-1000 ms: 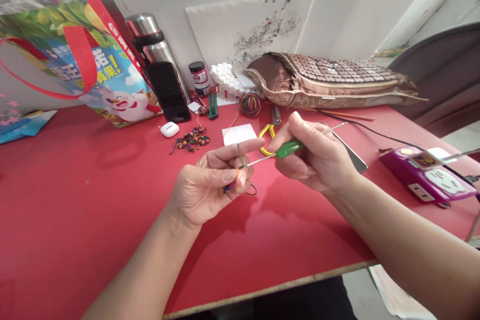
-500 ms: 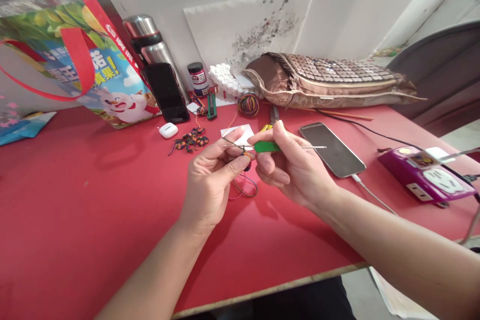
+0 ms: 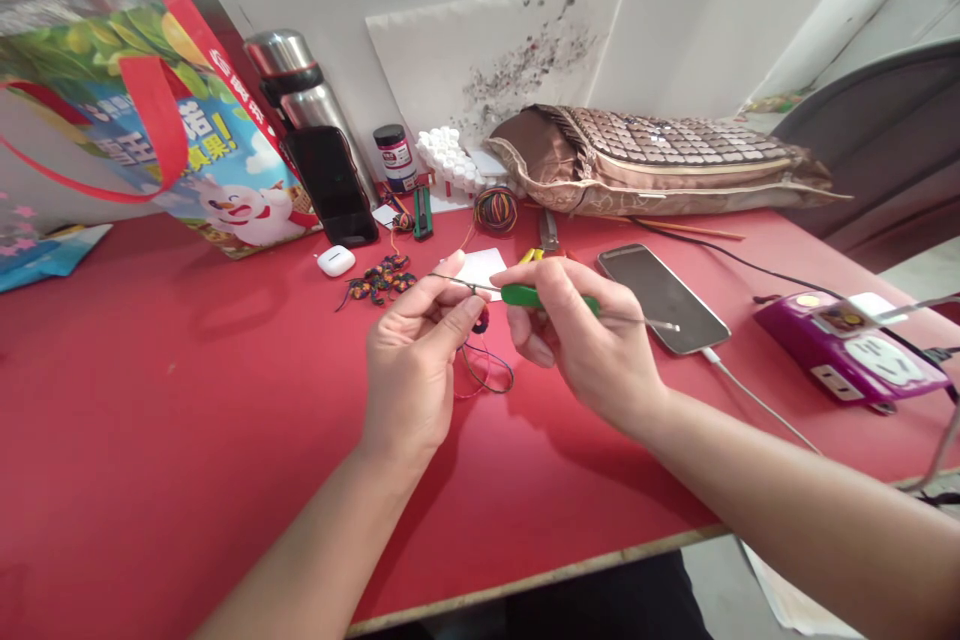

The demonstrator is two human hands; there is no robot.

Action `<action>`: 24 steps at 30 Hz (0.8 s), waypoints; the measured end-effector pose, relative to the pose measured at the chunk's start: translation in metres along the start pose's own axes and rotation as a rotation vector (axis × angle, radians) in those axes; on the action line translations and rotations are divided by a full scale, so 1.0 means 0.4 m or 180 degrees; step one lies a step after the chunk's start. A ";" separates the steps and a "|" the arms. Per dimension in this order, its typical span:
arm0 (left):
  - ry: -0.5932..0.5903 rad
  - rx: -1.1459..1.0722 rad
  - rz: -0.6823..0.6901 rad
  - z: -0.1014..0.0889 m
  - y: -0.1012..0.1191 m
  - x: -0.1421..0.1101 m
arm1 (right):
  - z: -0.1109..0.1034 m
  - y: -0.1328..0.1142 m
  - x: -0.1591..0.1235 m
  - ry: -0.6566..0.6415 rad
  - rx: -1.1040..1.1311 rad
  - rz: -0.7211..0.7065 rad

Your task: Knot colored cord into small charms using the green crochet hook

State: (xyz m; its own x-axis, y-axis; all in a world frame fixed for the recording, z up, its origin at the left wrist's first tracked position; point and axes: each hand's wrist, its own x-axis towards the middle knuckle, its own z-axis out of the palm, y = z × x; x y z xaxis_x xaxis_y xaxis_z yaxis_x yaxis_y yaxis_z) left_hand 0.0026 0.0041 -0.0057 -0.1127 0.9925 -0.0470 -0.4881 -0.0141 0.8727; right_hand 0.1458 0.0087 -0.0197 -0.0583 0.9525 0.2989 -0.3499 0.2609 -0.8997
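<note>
A crochet hook (image 3: 523, 296) with a green grip lies between the fingers of my right hand (image 3: 592, 335), which is closed around it. Its thin metal shaft sticks out to the right, and the other end reaches toward my left hand (image 3: 416, 350). Between thumb and fingers, my left hand pinches a small piece of multicoloured crochet work (image 3: 481, 320), mostly covered by the fingertips. Loose yarn (image 3: 499, 388) loops down below it onto the table. Beyond the hands sits a ball of multicoloured yarn (image 3: 496, 210), with a strand running toward my left hand.
On the red table (image 3: 225, 420) lie finished crochet pieces (image 3: 381, 280), a white earbud case (image 3: 335, 261), pliers (image 3: 549, 232) and a charging phone (image 3: 664, 298). A purple power strip (image 3: 851, 350) is at right. Behind stand a gift bag (image 3: 247, 210), a steel flask (image 3: 300, 80) and a brown cushion (image 3: 660, 155).
My right hand has tilted the hook, its right end now lower and its shaft slanting up toward my left hand. My left hand has shifted slightly left, still pinching the crochet work.
</note>
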 end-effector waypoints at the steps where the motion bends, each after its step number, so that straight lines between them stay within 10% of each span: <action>1: 0.0033 -0.0064 -0.0046 0.005 -0.002 -0.003 | 0.001 0.009 -0.007 0.0068 -0.0290 -0.0309; 6: -0.0235 -0.0390 -0.0568 0.006 0.002 -0.003 | 0.000 0.037 -0.021 -0.0123 -0.0673 -0.1103; 13: -0.0275 -0.0447 -0.1006 -0.041 0.037 0.034 | -0.020 -0.008 0.015 -0.0285 0.0172 0.0215; 24: -0.0758 -0.0533 -0.1377 -0.068 0.055 0.044 | -0.047 -0.053 0.036 0.0068 -0.0162 0.0573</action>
State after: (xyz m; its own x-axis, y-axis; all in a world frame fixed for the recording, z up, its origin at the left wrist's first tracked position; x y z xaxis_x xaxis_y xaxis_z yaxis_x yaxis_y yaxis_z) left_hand -0.0338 0.0178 -0.0005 0.3205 0.9116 -0.2574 -0.5804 0.4037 0.7073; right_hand 0.1701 0.0197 -0.0022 -0.0956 0.9875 0.1251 -0.2878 0.0929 -0.9532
